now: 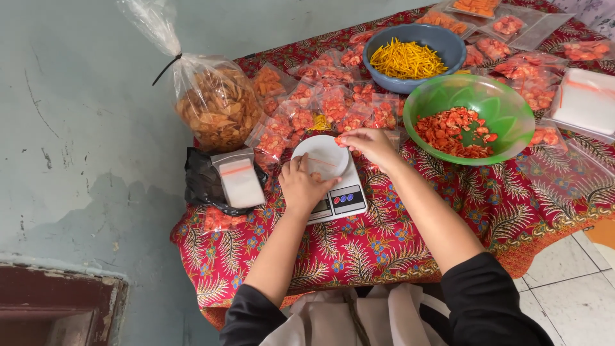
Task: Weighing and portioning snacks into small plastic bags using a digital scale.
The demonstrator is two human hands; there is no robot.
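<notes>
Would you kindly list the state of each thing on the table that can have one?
Big snack bag: tied shut, full.
Blue bowl: holds yellow sticks.
Green bowl: partly filled with red chips.
Kitchen scale: small bag on its plate.
Small pouches: filled, lying flat.
Left hand: resting on the scale.
Right hand: pinching a red chip.

A low table (512, 211) draped in a red patterned cloth carries a white kitchen scale (333, 182), a green bowl (477, 90) of red chips, a blue bowl (442, 41) of yellow sticks, many small filled bags (333, 102) (spread flat), and a large tied bag (214, 106).
</notes>
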